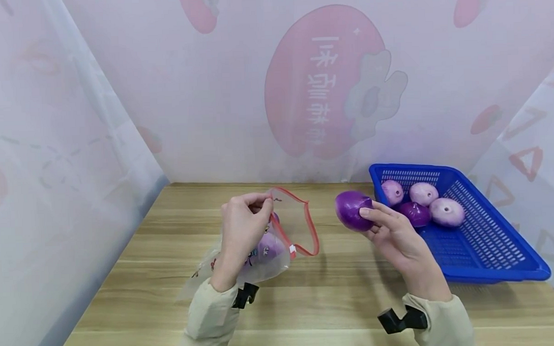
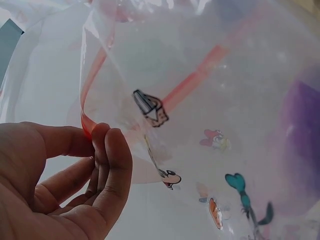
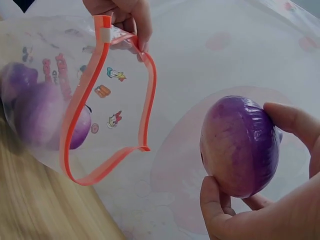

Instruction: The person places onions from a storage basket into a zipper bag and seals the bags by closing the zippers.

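A: What does the head view show?

B: The left hand pinches the upper edge of a clear bag, and the right hand grips a purple onion in the air, between the bag and the blue basket. Four more onions lie in that basket

A: And the left wrist view?

B: The left fingertips meet on the red strip at the bag's mouth. A purple shape shows blurred through the film

A: Then the right wrist view?

B: The right thumb and fingers hold the onion from opposite sides. The bag's mouth gapes toward it, the two well apart; bagged onions show through the film, their count unclear

A: Which step is that?

B: Bagging another onion, it seems. The next move would call for carrying it leftward through the mouth and releasing it inside, with the left pinch steady so the rim does not fold
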Action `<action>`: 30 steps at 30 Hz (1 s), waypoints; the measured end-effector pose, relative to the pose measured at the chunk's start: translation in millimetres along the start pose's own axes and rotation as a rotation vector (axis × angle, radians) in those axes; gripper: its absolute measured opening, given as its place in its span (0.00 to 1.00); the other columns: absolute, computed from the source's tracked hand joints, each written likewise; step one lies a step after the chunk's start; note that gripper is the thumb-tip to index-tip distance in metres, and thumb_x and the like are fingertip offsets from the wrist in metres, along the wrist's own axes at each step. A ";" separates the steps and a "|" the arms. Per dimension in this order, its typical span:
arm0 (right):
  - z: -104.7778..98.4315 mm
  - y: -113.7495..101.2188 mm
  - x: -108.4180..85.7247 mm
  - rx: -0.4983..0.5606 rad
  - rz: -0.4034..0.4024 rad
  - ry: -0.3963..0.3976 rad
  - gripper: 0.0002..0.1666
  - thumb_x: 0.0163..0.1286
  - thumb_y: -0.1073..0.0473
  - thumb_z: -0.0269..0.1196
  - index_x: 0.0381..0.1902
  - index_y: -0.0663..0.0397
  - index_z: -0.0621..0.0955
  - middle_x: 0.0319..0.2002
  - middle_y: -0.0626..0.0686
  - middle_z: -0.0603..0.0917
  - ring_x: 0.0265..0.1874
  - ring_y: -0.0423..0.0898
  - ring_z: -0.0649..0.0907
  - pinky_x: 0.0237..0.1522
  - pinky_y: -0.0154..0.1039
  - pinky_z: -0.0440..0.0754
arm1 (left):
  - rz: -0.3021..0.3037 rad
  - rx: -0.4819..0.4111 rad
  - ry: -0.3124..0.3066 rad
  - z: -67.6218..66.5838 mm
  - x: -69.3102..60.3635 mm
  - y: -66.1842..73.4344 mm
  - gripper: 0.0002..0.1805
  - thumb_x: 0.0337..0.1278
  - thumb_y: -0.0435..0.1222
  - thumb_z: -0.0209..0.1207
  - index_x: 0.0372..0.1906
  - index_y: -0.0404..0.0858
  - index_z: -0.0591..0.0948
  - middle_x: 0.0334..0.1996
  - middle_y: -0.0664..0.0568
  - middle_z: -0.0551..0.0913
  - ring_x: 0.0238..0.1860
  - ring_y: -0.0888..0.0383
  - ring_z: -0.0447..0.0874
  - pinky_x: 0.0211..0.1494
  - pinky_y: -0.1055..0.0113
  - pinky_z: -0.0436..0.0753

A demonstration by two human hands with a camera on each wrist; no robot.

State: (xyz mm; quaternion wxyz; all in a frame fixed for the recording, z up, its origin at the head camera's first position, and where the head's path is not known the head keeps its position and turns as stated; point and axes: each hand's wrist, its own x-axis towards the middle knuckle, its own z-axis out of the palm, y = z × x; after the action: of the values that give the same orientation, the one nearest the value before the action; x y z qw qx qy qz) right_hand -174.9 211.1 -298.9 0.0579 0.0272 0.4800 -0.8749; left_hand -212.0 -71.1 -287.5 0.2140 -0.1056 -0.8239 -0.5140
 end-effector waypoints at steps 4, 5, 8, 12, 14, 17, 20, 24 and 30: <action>1.9 5.6 0.7 0.006 -0.001 0.008 0.18 0.68 0.71 0.59 0.54 0.58 0.73 0.59 0.57 0.72 0.54 0.48 0.77 0.58 0.39 0.75 | -0.007 -0.013 -0.005 -0.4 -0.4 -0.4 0.08 0.59 0.32 0.60 0.34 0.39 0.90 0.20 0.57 0.84 0.17 0.61 0.79 0.18 0.67 0.77; 2.3 7.1 1.0 0.006 0.001 0.011 0.18 0.67 0.71 0.59 0.54 0.58 0.73 0.59 0.57 0.72 0.54 0.48 0.77 0.58 0.39 0.75 | -0.008 -0.016 -0.005 -0.6 -0.5 -0.4 0.08 0.59 0.32 0.60 0.34 0.38 0.90 0.21 0.57 0.84 0.17 0.61 0.79 0.18 0.67 0.78; 4.0 11.0 1.2 0.003 0.005 0.016 0.20 0.67 0.71 0.60 0.56 0.59 0.72 0.59 0.57 0.73 0.54 0.48 0.78 0.58 0.39 0.74 | -0.013 -0.021 -0.005 -1.2 -0.6 0.0 0.08 0.59 0.32 0.60 0.34 0.38 0.89 0.21 0.57 0.84 0.16 0.61 0.79 0.18 0.66 0.78; 5.2 15.0 1.0 0.001 0.003 0.016 0.20 0.68 0.71 0.59 0.57 0.60 0.72 0.57 0.56 0.76 0.53 0.48 0.79 0.58 0.39 0.75 | -0.017 -0.017 -0.009 -1.5 -0.5 0.8 0.08 0.60 0.32 0.60 0.34 0.39 0.90 0.21 0.56 0.84 0.16 0.61 0.80 0.18 0.66 0.78; 5.4 16.9 1.5 0.005 -0.001 0.010 0.18 0.67 0.72 0.59 0.54 0.59 0.74 0.55 0.56 0.77 0.52 0.48 0.80 0.58 0.39 0.75 | -0.021 -0.021 -0.013 -1.5 -0.4 1.1 0.08 0.60 0.32 0.60 0.34 0.39 0.90 0.21 0.55 0.84 0.16 0.61 0.80 0.18 0.66 0.78; 5.9 20.0 3.1 0.016 -0.009 0.004 0.14 0.66 0.72 0.60 0.49 0.57 0.78 0.54 0.55 0.78 0.50 0.48 0.80 0.57 0.39 0.76 | -0.024 -0.027 -0.018 -1.4 -0.3 1.4 0.08 0.60 0.33 0.60 0.35 0.39 0.90 0.22 0.55 0.84 0.16 0.61 0.80 0.18 0.66 0.79; 7.2 23.7 4.8 0.019 -0.012 0.003 0.13 0.65 0.73 0.61 0.46 0.56 0.80 0.54 0.55 0.78 0.49 0.49 0.81 0.56 0.40 0.76 | -0.023 -0.029 -0.017 -1.4 -0.2 1.2 0.08 0.60 0.33 0.60 0.35 0.39 0.90 0.22 0.56 0.84 0.16 0.61 0.80 0.18 0.65 0.79; 9.5 29.1 6.9 0.018 -0.010 0.006 0.14 0.64 0.73 0.61 0.46 0.56 0.79 0.54 0.56 0.78 0.49 0.49 0.80 0.56 0.40 0.77 | -0.021 -0.023 -0.014 -1.4 -0.1 0.8 0.08 0.60 0.33 0.60 0.35 0.39 0.90 0.21 0.56 0.84 0.16 0.62 0.80 0.18 0.66 0.79; 13.5 36.3 10.5 0.010 0.018 0.002 0.17 0.65 0.72 0.61 0.52 0.59 0.76 0.56 0.57 0.77 0.52 0.50 0.80 0.56 0.40 0.76 | -0.026 -0.017 -0.017 -1.8 -0.3 1.4 0.08 0.60 0.33 0.60 0.35 0.39 0.90 0.21 0.57 0.84 0.16 0.62 0.80 0.18 0.66 0.79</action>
State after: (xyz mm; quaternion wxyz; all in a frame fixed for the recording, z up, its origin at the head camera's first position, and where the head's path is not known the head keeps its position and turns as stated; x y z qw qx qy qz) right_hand -180.5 179.6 -323.1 0.0650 0.0324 0.4756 -0.8767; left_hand -210.7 -72.0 -285.8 0.1993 -0.1009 -0.8225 -0.5231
